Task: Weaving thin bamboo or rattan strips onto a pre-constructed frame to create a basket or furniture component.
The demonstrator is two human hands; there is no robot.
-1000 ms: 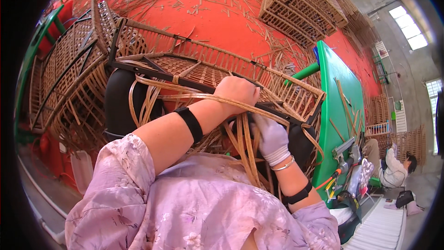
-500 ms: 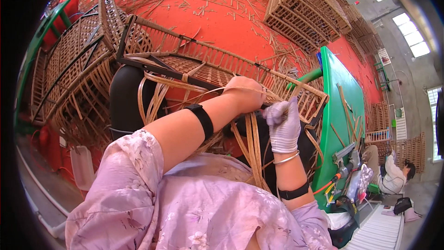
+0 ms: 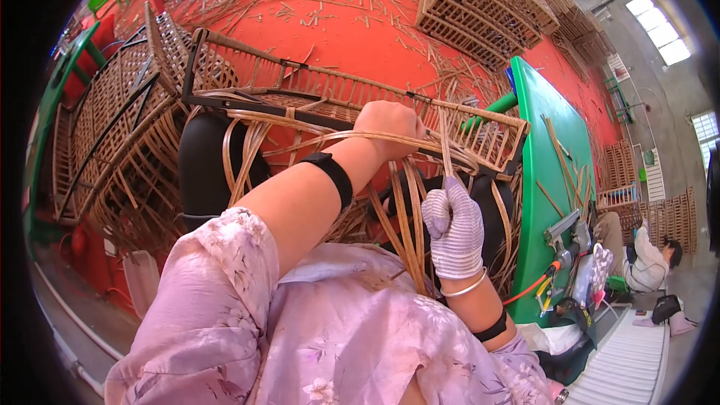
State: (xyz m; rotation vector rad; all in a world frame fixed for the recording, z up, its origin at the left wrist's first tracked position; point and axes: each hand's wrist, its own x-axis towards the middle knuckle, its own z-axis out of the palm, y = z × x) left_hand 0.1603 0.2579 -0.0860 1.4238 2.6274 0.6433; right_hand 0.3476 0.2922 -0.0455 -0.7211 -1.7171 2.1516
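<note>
A long woven cane basket [image 3: 337, 101] with a dark frame lies across my lap. My left hand [image 3: 388, 126], bare, is closed at the basket's near rail; its fingertips are hidden. In a white-and-grey striped glove, my right hand [image 3: 454, 229] is closed on a cane strip [image 3: 445, 148]. That strip runs up from the glove to the basket, right of my left hand. Other loose strips [image 3: 409, 229] hang down from the near rail between my forearms. A long strip also passes across the front of my left wrist.
On the right stands a green table [image 3: 541, 180] with strips and a tool [image 3: 562, 229] on it. A larger woven basket [image 3: 112, 112] stands at the left. Stacked woven crates [image 3: 487, 11] and cane scraps occupy the red floor. Another person [image 3: 649, 262] sits far right.
My right hand has moved away from the rail, down toward me, and the cane strip now stretches between glove and basket. My left hand remains at the rail. The view has shifted slightly.
</note>
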